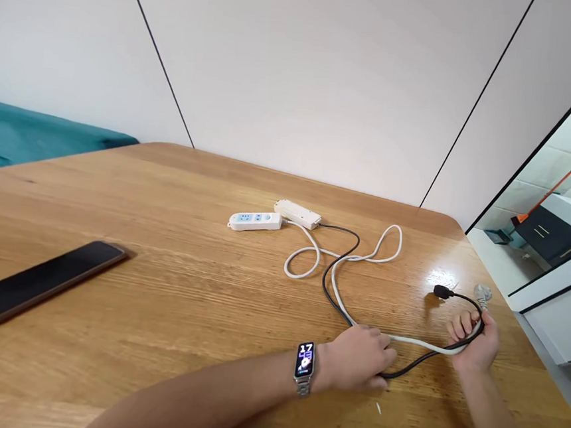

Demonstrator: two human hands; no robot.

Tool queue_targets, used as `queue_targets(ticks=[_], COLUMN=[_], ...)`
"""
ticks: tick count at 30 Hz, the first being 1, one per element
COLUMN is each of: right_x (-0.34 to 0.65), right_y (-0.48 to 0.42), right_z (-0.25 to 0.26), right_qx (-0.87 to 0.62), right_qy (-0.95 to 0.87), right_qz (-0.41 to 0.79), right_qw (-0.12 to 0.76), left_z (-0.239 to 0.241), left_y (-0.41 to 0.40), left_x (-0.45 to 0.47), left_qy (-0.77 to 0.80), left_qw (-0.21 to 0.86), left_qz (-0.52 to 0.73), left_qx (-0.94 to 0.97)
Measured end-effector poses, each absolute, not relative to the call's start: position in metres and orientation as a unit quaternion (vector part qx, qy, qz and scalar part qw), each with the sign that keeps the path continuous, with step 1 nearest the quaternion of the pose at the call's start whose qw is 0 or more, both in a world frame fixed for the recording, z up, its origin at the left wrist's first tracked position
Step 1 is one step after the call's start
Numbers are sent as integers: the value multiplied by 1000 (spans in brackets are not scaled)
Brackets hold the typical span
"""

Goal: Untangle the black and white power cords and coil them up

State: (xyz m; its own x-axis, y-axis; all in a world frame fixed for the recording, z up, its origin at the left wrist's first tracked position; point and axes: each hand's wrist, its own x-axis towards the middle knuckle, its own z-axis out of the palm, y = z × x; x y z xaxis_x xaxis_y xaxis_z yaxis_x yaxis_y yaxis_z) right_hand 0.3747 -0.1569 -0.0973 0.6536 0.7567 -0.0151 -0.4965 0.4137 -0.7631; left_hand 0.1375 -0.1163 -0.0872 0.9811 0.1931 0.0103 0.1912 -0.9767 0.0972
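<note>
My left hand (359,357), with a watch on its wrist, is closed over a white cable (414,342) and a black cable (409,368) low on the table; its fingertips are partly hidden. At the right, my right hand (481,344) grips the same two cables near their ends, palm turned up and fingers curled. A pale plug (482,294) and a black plug (442,292) stick out above it. The white cable loops back to a white power strip (255,221) with blue socket faces. The black cable runs to a second white strip (298,213), just behind the first.
A dark flat slab-like device (39,282) lies on the wooden table (181,311) at the left. White panels (302,75) rise behind the table. A teal seat (37,132) is at the far left. A small white scrap (379,408) lies below my left hand.
</note>
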Motion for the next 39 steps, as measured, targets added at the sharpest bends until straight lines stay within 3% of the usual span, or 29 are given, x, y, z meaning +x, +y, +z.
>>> queue_targets(ticks=[4,13,17,24,29,35,39], right_x=[378,378,380,385,384,377,368], right_y=[-156,-151,-151,-154,-157,-157,-167], right_z=[-102,-106,-107,-109,-107,-108,-93], right_qx=[-404,-442,-441,-422,-420,-451,-440], right_qy=[-165,-141,-140,-190,-192,-212,-226], right_qz=[383,340,345,432,466,422,322], right_qw=[814,818,817,774,755,757,807], left_z=[-86,-43,-39,-72,-71,-59,-51], left_y=[-115,-105,-103,-111,-115,-128,-124], left_x=[126,94,94,124,130,134,133], left_qy=[103,31,69,171,169,188,225], left_qw=[70,196,175,84,105,123,109], left_qz=[-9,85,69,35,-9,6,26], left_qx=[992,976,980,981,980,974,968])
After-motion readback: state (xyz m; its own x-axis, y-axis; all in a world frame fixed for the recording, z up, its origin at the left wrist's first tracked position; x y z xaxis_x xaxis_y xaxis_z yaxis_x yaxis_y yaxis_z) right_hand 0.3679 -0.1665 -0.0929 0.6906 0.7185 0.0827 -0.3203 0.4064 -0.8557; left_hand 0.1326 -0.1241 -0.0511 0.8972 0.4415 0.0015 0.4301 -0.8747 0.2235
